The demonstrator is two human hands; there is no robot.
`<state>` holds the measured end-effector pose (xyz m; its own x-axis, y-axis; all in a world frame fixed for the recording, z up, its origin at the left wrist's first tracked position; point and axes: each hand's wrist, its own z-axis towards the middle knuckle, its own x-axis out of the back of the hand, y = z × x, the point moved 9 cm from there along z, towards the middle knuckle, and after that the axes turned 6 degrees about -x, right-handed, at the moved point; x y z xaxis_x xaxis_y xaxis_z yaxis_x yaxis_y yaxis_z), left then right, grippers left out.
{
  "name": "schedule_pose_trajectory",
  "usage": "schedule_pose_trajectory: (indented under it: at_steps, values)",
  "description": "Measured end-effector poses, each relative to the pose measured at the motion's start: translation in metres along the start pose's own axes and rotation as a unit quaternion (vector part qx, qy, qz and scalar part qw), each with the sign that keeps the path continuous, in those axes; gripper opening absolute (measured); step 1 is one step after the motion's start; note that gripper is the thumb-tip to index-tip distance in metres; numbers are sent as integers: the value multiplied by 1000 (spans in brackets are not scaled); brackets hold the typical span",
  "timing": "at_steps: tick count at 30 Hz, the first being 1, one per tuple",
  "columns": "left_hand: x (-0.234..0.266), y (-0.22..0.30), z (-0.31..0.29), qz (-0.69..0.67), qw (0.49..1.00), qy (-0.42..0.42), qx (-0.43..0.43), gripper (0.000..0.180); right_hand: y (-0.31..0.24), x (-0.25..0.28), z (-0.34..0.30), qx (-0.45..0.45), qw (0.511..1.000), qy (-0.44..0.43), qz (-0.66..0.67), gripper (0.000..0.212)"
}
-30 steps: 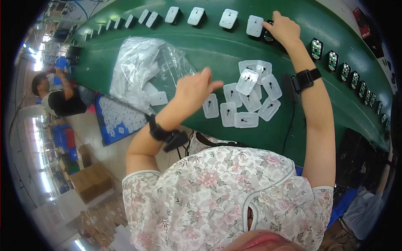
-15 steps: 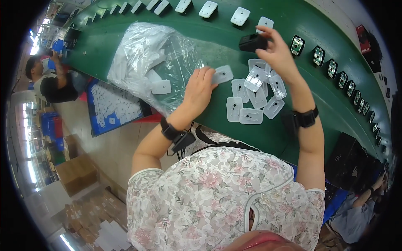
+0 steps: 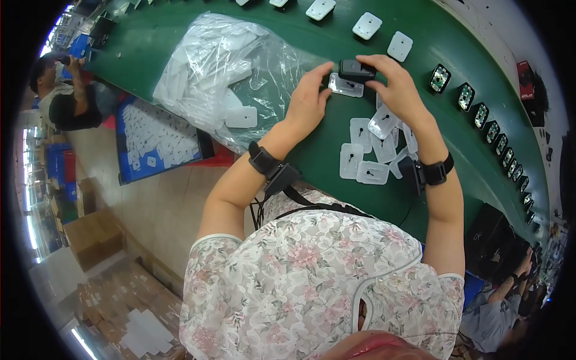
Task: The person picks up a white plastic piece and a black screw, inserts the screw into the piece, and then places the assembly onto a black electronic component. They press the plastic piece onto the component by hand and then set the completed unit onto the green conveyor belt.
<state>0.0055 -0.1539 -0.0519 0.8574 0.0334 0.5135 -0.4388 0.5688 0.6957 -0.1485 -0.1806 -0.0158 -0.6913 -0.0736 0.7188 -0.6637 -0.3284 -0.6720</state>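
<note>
A small black plastic housing [image 3: 356,71] is in my right hand [image 3: 401,91], fingers along its far edge and thumb on the near side. Directly below it lies a translucent plastic plate [image 3: 347,87] with a dark keyhole-shaped mark, partly covered by the housing. My left hand [image 3: 307,103] is at that plate's left edge, thumb and forefinger apart with a gap between them; whether the thumb touches the plate is hard to tell. More translucent plates [image 3: 360,134] lie in a loose overlapping pile nearer to me, some hidden by my right forearm.
A clear bag [image 3: 207,72] of white plates lies at left on the green table [image 3: 321,147]. White-topped black units [image 3: 367,26] line the far side, and open housings with circuit boards [image 3: 440,78] curve down the right. A blue tray [image 3: 129,171] of small white parts stands left; co-workers sit on both sides.
The black housing has come down and left, over the plate that my left hand held. That plate has moved right and nearer the housing, and my left fingers have spread from it.
</note>
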Motion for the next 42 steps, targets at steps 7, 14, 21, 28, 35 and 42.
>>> schedule_pose_trajectory:
  at_steps: [7, 14, 21, 28, 35, 42]
  values:
    - [3, 6, -3, 10, 997, -42, -64, 52, -10, -23, -10, 14, 999, -40, 8, 49]
    - [-1, 7, -5, 91, 988, -83, -98, 53, -13, -29, -11, 12, 998, -51, -32, 49]
    - [-4, 13, -7, 156, 972, -117, -131, 54, -16, -31, -21, 47, 996, 3, -76, 51]
    - [-9, 23, -3, 240, 946, -140, -165, 49, -26, -36, -32, 9, 982, 76, -175, 56]
    - [-23, 22, 2, 267, 937, -136, -180, 49, -10, -32, -17, 24, 993, 17, -113, 53]
    - [-31, 27, 16, 288, 931, -126, -188, 49, 8, -19, 4, 16, 993, -57, -97, 46]
